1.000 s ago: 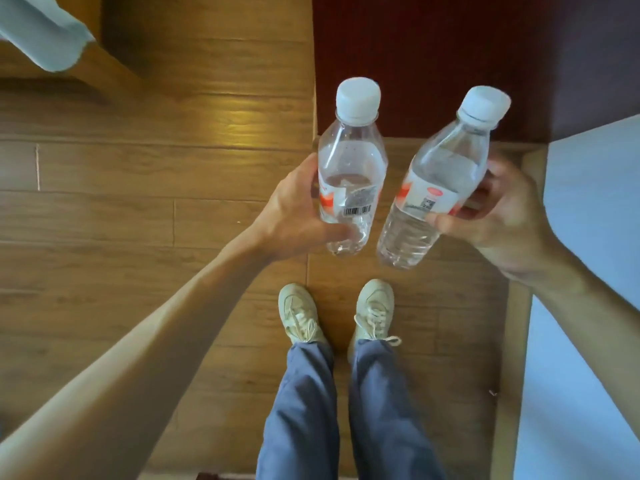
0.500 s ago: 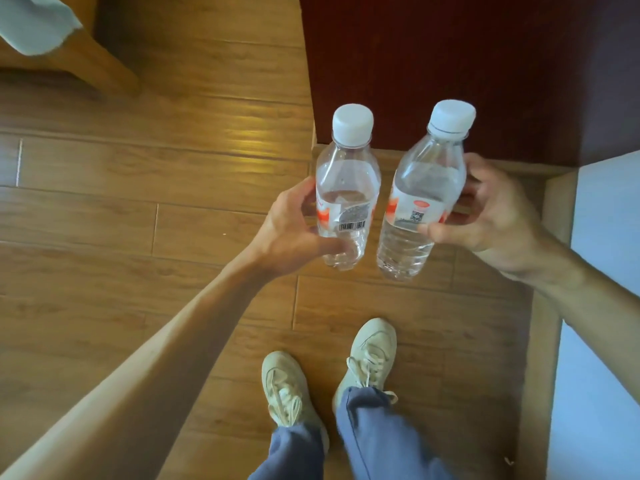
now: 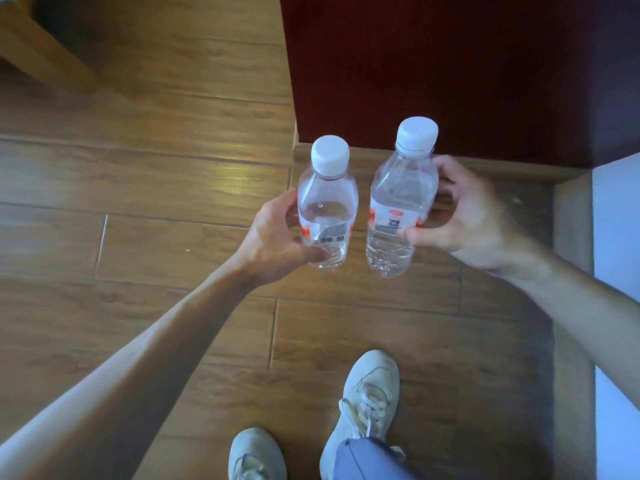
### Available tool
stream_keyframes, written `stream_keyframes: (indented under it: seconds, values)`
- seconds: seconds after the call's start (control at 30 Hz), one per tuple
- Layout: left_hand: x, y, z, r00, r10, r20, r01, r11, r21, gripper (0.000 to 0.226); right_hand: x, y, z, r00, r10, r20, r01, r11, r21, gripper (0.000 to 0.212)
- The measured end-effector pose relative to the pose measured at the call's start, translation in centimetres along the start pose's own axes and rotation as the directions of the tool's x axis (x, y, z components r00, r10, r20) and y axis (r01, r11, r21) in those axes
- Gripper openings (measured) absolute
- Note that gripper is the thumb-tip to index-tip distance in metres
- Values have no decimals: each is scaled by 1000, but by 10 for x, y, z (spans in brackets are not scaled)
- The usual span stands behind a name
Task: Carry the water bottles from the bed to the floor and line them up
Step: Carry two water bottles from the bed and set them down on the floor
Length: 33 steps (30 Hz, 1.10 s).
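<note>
Two clear plastic water bottles with white caps and red-and-white labels are held upright in the air above the wooden floor (image 3: 145, 237). My left hand (image 3: 273, 244) grips the left bottle (image 3: 327, 206) around its lower half, thumb across the base. My right hand (image 3: 464, 220) grips the right bottle (image 3: 401, 199) at its label, fingers behind it and thumb in front. The bottles stand side by side with a small gap between them. The bed's white edge (image 3: 616, 271) shows at the far right.
A dark red cabinet (image 3: 450, 64) stands ahead, its base just beyond the bottles. A wooden bed frame strip (image 3: 571, 258) runs along the right. My two feet in pale sneakers (image 3: 367, 396) are below. A wooden furniture leg (image 3: 38, 53) crosses the upper left corner.
Both bottles have moved forward and away from my body, closer to the red cabinet. The right bottle has straightened from tilted to nearly upright. My right foot has stepped forward.
</note>
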<state>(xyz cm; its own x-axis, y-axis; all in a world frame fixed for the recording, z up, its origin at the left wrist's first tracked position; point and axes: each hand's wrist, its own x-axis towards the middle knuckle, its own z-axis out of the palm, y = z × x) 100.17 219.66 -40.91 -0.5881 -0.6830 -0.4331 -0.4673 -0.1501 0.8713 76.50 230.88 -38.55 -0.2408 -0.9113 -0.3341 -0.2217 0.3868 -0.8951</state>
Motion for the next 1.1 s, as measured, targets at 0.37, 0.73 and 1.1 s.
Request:
stream_keyframes:
  seconds: [0.37, 0.73, 1.1]
  values:
    - [45, -51, 0, 997, 79, -4, -79, 997, 9, 59, 40, 44, 28, 993, -104, -58, 101, 994, -51, 61]
    - [99, -86, 2, 977, 211, -24, -206, 969, 139, 65, 82, 77, 45, 976, -201, -81, 188, 972, -141, 62]
    - [121, -99, 3, 975, 220, 16, -219, 958, 184, 67, 101, 101, 42, 966, -259, -13, 244, 924, -293, 64]
